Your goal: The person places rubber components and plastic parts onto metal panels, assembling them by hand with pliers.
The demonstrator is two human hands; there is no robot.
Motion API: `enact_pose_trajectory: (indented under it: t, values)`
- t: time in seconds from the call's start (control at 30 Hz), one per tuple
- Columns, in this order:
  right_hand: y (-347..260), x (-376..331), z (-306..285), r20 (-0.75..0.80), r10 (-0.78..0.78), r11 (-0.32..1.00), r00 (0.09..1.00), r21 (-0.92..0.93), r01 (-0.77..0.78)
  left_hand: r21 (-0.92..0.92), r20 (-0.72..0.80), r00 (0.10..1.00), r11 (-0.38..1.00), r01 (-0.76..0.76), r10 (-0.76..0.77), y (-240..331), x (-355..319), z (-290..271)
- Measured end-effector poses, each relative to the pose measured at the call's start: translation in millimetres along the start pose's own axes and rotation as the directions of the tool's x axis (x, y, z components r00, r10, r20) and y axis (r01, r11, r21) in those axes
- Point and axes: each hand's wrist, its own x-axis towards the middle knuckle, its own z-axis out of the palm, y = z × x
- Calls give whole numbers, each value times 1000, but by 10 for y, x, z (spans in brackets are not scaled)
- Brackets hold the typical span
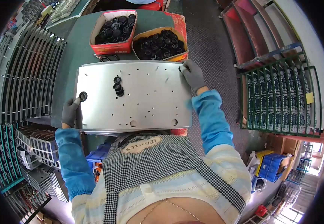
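— Where were your hands at that moment, seen from the head camera?

— Both were on the metal panel (143, 95), the flat grey sheet with small holes that lay across the green bench (76, 48) in front of me. My left hand (71, 111), gloved, was closed on the panel's left edge, thumb on top and fingers curled under, I'd judge to keep the sheet from sliding. Just above that thumb sat a black rubber grommet (83, 96), already seated in a hole near the edge.

— And the right?

— My right hand (193, 74) was at the far right corner, fingertips pinched on another black grommet (182, 69) pressed against the sheet there. Whether it was fully in its hole I couldn't tell, the glove covered it.

— What else was on the sheet?

— A short cluster of grommets (118, 85) left of the middle, loose or fitted I couldn't say. Two larger holes (133, 123) near my edge were open.

— Where was your stock?

— Two cardboard boxes just beyond the panel, a red one (113, 28) and an orange one (161, 44), both full of black grommets, likely set there for a short reach. Grey metal racks (27, 74) stood to my left, a cart of green circuit boards (281, 97) to my right
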Motion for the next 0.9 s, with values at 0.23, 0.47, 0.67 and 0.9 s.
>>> enact_pose_trajectory:
  t: [0.23,0.47,0.67,0.9]
  values:
    - [453,473,-70,397,-35,997,917,71,8,-82,-85,995,996,44,-51,-83,3,-53]
    - [314,738,-474,639,157,949,753,115,-294,-13,-55,997,999,48,-48,352,-293,177]
    - [158,862,-434,663,158,966,731,50,-255,10,-133,991,999,35,-33,312,-291,149]
    - [-227,987,-480,689,381,924,617,-258,-282,61,-85,993,994,90,-85,404,-224,155]
